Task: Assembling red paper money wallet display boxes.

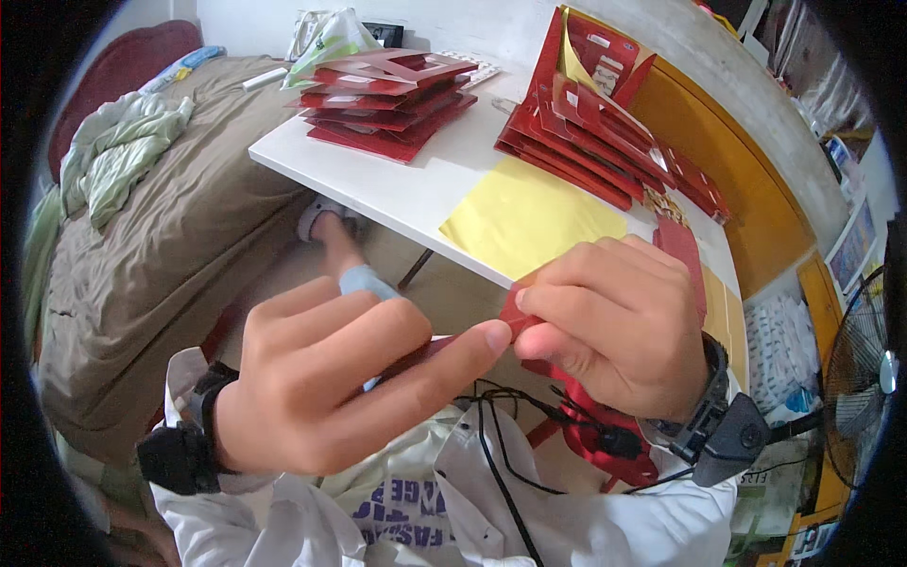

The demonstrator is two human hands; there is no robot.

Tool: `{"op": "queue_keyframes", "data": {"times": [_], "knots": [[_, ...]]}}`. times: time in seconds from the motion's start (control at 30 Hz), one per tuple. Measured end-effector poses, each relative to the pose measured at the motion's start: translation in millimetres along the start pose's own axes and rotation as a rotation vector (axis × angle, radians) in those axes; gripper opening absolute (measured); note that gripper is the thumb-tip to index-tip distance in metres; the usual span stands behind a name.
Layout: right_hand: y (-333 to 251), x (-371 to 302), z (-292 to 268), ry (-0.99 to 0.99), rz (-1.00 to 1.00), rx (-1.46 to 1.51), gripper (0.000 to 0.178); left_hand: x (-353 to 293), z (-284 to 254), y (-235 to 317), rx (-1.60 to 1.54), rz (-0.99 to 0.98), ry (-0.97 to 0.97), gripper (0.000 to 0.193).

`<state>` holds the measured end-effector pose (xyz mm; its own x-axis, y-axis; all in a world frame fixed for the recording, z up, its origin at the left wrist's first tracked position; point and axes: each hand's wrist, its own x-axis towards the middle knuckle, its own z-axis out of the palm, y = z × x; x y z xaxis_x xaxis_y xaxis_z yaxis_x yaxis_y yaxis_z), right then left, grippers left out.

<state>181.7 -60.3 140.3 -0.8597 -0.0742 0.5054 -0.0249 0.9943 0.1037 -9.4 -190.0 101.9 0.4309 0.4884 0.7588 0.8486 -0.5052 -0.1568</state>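
In front of my chest, my two hands hold a narrow piece of red card (510,310), seen nearly edge-on and mostly hidden by the fingers. My right hand (619,326) pinches its end between thumb and curled fingers. My left hand (326,378) is closed around the other part, its index finger stretched along the card until the tip meets the right fingertips. Beyond them, a yellow sheet (529,217) lies at the front of the white table (397,198). Folded red card pieces form a left stack (387,123) and a leaning right stack (576,137).
A bed with a brown cover (179,217) stands on the left. To the right is a black fan (855,402). Black cables (491,416) hang before my shirt, near a red item (605,449). A light green plastic bag (331,42) sits at the table's back.
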Motion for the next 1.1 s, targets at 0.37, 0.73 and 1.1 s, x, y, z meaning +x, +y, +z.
{"op": "queue_keyframes", "data": {"times": [0.37,0.73,1.1], "knots": [[2,-8,17,0.146,-0.184,-0.187,0.024,-3,4,-5,-0.217,-0.059,0.062,0.034],[-4,-9,0,-0.016,-0.045,0.039,0.031,1,3,-2,-0.169,-0.008,0.040,0.035],[-23,-60,-120,0.034,0.429,-0.361,0.032,4,-6,-24,-0.164,0.063,0.110,0.097]]}}
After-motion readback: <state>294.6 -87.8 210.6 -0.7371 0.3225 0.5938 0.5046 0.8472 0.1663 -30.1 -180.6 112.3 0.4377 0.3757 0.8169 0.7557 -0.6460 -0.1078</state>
